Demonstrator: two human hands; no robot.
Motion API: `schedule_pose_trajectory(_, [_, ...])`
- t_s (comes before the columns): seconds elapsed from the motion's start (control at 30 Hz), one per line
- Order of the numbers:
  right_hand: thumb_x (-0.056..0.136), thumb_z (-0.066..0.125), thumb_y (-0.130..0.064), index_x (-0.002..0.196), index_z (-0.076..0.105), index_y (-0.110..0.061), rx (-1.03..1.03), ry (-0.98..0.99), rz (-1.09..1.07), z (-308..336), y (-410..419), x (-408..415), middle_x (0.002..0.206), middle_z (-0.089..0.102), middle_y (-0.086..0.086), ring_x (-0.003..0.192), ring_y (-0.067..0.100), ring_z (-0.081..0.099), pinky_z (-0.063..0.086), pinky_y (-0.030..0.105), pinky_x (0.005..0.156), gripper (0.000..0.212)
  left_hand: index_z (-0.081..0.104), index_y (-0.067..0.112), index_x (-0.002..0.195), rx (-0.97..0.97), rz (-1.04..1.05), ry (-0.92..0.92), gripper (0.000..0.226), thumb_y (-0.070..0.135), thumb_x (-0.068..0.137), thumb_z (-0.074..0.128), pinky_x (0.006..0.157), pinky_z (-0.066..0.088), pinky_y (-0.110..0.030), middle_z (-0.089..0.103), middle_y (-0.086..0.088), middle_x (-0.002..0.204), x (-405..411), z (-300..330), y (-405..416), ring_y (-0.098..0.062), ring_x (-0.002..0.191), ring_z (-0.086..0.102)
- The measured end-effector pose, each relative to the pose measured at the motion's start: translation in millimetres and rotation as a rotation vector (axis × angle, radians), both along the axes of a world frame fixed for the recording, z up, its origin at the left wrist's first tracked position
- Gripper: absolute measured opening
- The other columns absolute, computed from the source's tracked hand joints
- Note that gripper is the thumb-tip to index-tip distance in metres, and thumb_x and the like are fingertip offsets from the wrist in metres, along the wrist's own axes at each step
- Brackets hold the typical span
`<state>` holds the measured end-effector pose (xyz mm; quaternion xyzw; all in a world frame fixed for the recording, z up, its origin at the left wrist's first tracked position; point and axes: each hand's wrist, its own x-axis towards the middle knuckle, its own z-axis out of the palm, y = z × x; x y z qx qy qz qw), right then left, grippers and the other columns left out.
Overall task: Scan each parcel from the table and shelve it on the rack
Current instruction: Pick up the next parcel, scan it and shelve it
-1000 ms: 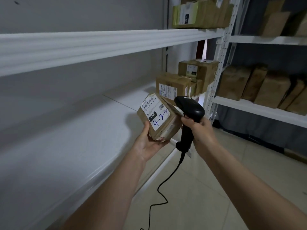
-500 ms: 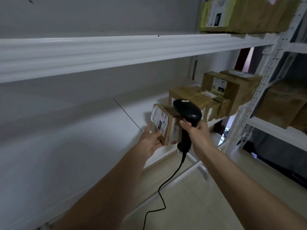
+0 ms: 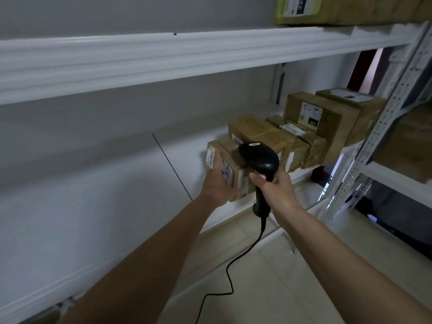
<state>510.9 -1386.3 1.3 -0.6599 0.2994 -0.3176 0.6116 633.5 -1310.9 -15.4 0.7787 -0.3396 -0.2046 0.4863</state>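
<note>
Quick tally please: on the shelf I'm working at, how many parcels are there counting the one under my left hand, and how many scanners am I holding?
Parcels on this shelf: 5, namely the parcel under the left hand, brown box, small flat parcel, handwritten-label box, end box.
Scanners: 1, the black scanner in the right hand.
Total: 6.
</note>
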Motion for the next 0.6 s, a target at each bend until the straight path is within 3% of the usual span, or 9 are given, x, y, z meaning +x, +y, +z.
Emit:
schedule_pose_trajectory(0.13, [0.086,0.067,-0.011,0.087,0.058,-0.033,-0.018,-0.003,0.010,0.9,-3.7,-4.9,0.089,0.064,-0.002,0.088,0.010,0.059,0.042,0.022,0.070,0.024,-0.011,0.027,0.154,0.089,0.024,-0.057,0.123,0.006,0.075,0.080,0.102,0.046,-0.043,0.040,-0.012,0.150,0.7,-2.7,-10.1,-0.030,0.132,0.045])
schedule_pose_trajectory(0.43, [0.086,0.068,-0.015,0.098,0.060,-0.031,-0.005,-0.030,0.065,8.4,15.9,-6.3,0.092,0.066,-0.004,0.092,0.010,0.060,0.045,0.025,0.072,0.021,-0.004,0.022,0.155,0.067,0.040,-0.040,0.115,0.006,0.077,0.079,0.096,0.042,-0.027,0.042,-0.013,0.146,-3.2,-1.1,-2.7,-0.030,0.132,0.043])
schedule_pose_trajectory(0.53, [0.087,0.067,-0.018,0.097,0.063,-0.031,0.006,-0.027,0.167,6.5,34.3,-2.9,0.090,0.068,-0.007,0.088,0.003,0.063,0.043,0.019,0.068,0.017,0.011,0.015,0.153,0.170,0.104,-0.195,0.099,0.011,0.080,0.077,0.093,0.045,-0.031,0.051,-0.012,0.136,3.2,0.1,24.6,-0.029,0.124,0.051])
schedule_pose_trajectory(0.6, [0.087,0.067,-0.017,0.096,0.064,-0.031,0.013,-0.010,0.246,2.7,52.3,5.0,0.087,0.068,-0.008,0.083,0.001,0.063,0.042,0.016,0.065,0.017,0.010,0.018,0.153,0.335,0.214,-0.314,0.099,0.012,0.080,0.076,0.091,0.044,-0.035,0.050,-0.011,0.136,10.8,-1.7,55.4,-0.030,0.124,0.050])
